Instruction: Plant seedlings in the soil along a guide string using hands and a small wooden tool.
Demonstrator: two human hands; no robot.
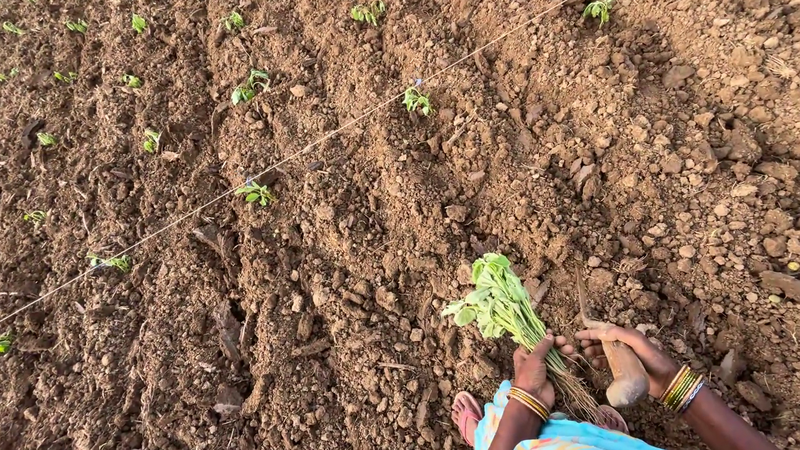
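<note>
Gripping a bundle of green seedlings (pixel 505 317) by the stems, the left hand (pixel 534 370) sits at about six o'clock in the view, fingers wrapped tight around the bunch so the leaves fan up toward eleven o'clock and the pale roots trail down toward the person's lap. Just beside it, toward five o'clock, the right hand (pixel 635 349) is closed around the wooden handle of a small digging tool (pixel 618 362), whose narrow blade points up toward twelve o'clock over the loose soil (pixel 348 287). Bangles ring both wrists, and a pink sandal (pixel 467 412) shows at the lower edge by the bright cloth.

Farther out, from nine o'clock up to one o'clock, a thin guide string (pixel 316 145) runs slantwise across the bed, with single planted seedlings (pixel 417 101) set along it and more rows beyond at ten and eleven o'clock.

The bunch looks tender: a squeeze that is too hard could bruise or snap the stems, and a slack one could let plants slide out and scatter on the clods. The tool's blade is near the roots and the left fingers, so a careless stroke might cut either. The ground is lumpy and dry, and roots left bare in that sun would likely wilt.
</note>
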